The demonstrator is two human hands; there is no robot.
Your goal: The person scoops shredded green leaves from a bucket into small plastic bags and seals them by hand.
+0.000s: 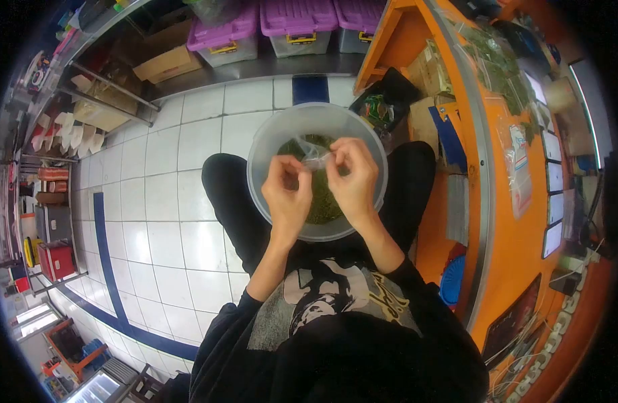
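A small clear plastic bag (315,156) is pinched between my two hands above a large translucent tub (264,144). My left hand (286,191) grips the bag's left side between thumb and fingertips. On the right side, my right hand (353,178) holds it in the same kind of pinch. Loose green-brown dried plant matter (325,207) covers the tub's bottom, partly hidden by my hands and the bag. The tub stands between my knees. Whether anything is inside the bag, I cannot tell.
An orange counter (504,248) runs along my right, bearing phones or tablets (554,208) and plastic bags of greenery (493,74). Beneath it are cardboard boxes, a black crate (386,101) and a blue basket (451,279). Purple-lidded bins (299,23) line the back; metal shelving stands left.
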